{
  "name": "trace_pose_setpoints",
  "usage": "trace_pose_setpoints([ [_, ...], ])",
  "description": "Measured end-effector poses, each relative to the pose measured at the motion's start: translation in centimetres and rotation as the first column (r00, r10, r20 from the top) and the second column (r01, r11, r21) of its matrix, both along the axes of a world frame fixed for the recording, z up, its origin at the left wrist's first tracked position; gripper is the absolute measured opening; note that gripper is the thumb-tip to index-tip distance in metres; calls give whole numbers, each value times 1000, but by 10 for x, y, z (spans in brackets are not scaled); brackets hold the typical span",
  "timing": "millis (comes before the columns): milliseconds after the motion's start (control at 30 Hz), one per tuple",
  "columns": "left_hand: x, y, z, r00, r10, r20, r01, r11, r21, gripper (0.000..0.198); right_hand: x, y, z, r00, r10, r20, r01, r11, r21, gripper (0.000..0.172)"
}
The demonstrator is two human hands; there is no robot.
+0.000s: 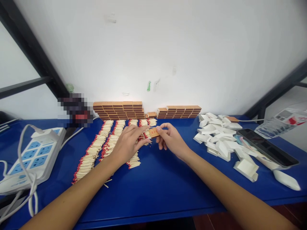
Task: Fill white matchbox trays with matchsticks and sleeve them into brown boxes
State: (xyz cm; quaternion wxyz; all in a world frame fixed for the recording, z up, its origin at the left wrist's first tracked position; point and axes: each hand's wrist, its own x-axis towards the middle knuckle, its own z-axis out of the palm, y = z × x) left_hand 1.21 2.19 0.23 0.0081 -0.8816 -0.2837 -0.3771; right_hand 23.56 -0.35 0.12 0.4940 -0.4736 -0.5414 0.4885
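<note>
An orange matchbox sleeve (154,132) is pinched between the thumb and fingers of my right hand (171,139). From its left end sticks a white tray (146,134) with red-tipped matches in it, and my left hand (129,142) grips that tray between thumb and fingers. Under and beside my left hand, loose matches (90,156) lie in several long rows, partly hidden by the hand and forearm. Behind them, brown and orange matchboxes (118,109) are stacked against the wall, with a second stack (183,111) further right.
White empty trays (219,135) are heaped at the right, beside a black phone (267,147), a white mouse-like object (286,180) and a clear plastic bag (283,121). A power strip (35,156) with white cables sits at the left of the blue table (153,198).
</note>
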Motion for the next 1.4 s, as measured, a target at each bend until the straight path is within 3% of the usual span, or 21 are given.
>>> trace_pose_setpoints([
  [100, 1, 0, -1, 999, 2, 44, -2, 1000, -18, 48, -1, -2, -2, 1000, 14, 11, -14, 999, 31, 62],
  [300, 2, -2, -2, 994, -33, 101, 29, 999, 41, 55, -9, -12, -5, 957, 266, 113, -276, 958, 83, 59],
  [600, 4, -6, 0, 996, -80, 29, 77, 994, 81, 73, -17, -20, 3, 910, 407, 80, -411, 910, 59, 52],
  [700, 4, -7, 1, 996, -78, 33, 77, 996, 38, 70, -14, -19, 7, 918, 385, 93, -391, 919, 51, 52],
  [767, 3, -6, 1, 998, -38, 58, 39, 999, -12, 60, -9, -17, 10, 945, 293, 146, -306, 949, 73, 53],
  [867, 0, -2, 1, 996, 37, 81, -27, 993, -115, 48, 5, -13, 15, 929, 107, 355, -206, 945, 254, 58],
  [933, -1, 0, 3, 996, 53, 69, -36, 975, -220, 47, 13, -10, 16, 843, 35, 537, -303, 855, 420, 53],
  [1000, -2, 1, 5, 997, 48, 67, -22, 941, -338, 49, 17, -8, 15, 731, -64, 679, -429, 731, 530, 42],
  [1100, -2, 0, 6, 996, 27, 90, 18, 886, -464, 52, 14, -3, 10, 585, -293, 757, -528, 571, 629, 33],
  [1167, -1, -1, 6, 992, 35, 119, 28, 872, -488, 53, 13, 5, 10, 497, -422, 758, -568, 502, 652, 31],
  [1267, 0, -2, 5, 986, 110, 129, -49, 913, -405, 59, 23, 32, 18, 346, -636, 690, -478, 513, 713, 29],
  [1333, -1, -3, 4, 985, 152, 83, -124, 954, -273, 57, 36, 59, 28, 164, -736, 657, -327, 588, 740, 30],
  [1400, -1, -3, 2, 986, 164, 27, -159, 978, -132, 46, 48, 86, 37, 1, -719, 696, -263, 671, 693, 30],
])
